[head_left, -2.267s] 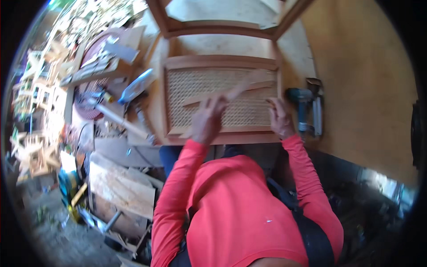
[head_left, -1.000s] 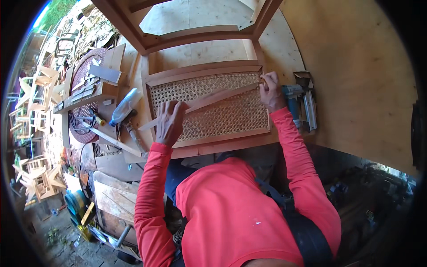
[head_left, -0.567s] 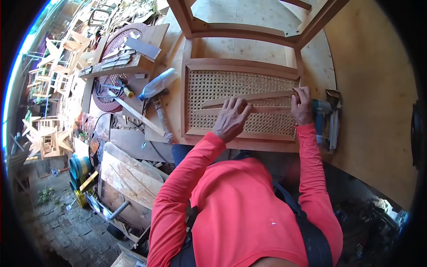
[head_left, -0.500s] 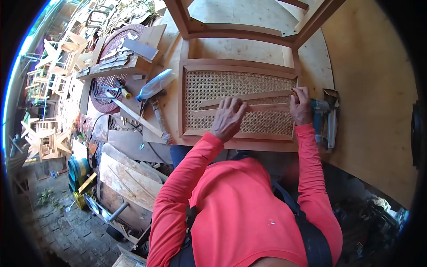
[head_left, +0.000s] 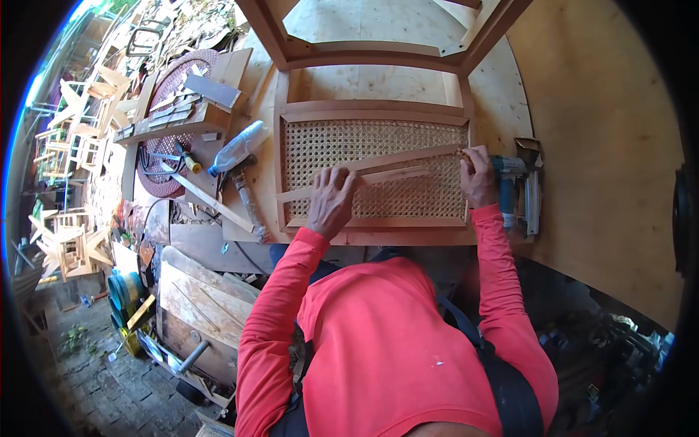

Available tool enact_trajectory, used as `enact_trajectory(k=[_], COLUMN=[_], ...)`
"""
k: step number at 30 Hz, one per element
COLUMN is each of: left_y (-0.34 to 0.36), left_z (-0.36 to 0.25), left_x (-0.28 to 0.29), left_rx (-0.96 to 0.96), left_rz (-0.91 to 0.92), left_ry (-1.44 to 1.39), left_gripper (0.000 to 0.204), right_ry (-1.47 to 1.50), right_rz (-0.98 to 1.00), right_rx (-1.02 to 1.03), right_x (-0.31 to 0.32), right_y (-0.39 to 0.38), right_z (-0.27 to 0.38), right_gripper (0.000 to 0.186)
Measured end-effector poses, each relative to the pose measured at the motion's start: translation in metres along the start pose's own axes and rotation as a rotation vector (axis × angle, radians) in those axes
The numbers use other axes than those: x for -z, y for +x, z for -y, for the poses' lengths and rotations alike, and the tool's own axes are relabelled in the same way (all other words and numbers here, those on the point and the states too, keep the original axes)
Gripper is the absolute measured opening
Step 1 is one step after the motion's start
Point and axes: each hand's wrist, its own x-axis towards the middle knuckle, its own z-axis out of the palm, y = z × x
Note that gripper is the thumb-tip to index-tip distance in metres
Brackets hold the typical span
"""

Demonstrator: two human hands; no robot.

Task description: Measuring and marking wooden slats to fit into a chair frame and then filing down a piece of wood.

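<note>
Above the tabletop [head_left: 502,91], the left grip [head_left: 331,202] pinches the lower strip [head_left: 393,175], now slid left so the right ends stagger; the right grip [head_left: 478,176] seemingly pinches the upper strip [head_left: 408,157].

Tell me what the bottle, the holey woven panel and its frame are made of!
Bottle: probably clear plastic, shiny and transparent. Woven panel: likely cane, matte, tan, with little holes. Frame: probably unvarnished wood, since its brown surface barely shines.

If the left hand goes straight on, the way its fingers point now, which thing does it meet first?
The left hand, holding the lower strip, would probably meet the upper strip first, just past its fingers. Depth is unclear; they may already touch.
</note>
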Motion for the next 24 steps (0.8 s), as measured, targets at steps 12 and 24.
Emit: enact_trajectory(k=[12, 24], left_y=[-0.003, 0.029], left_z=[0.018, 0.024], left_x=[0.011, -0.006], left_rx=[0.011, -0.115], left_rz=[-0.070, -0.128], left_ry=[-0.001, -0.044], left_gripper=[0.034, 0.040], right_ry=[0.027, -0.052], right_rz=[0.007, 0.036], right_rx=[-0.060, 0.079], right_x=[-0.004, -0.029], right_y=[-0.003, 0.016], right_z=[0.003, 0.017], right_gripper=[0.024, 0.035])
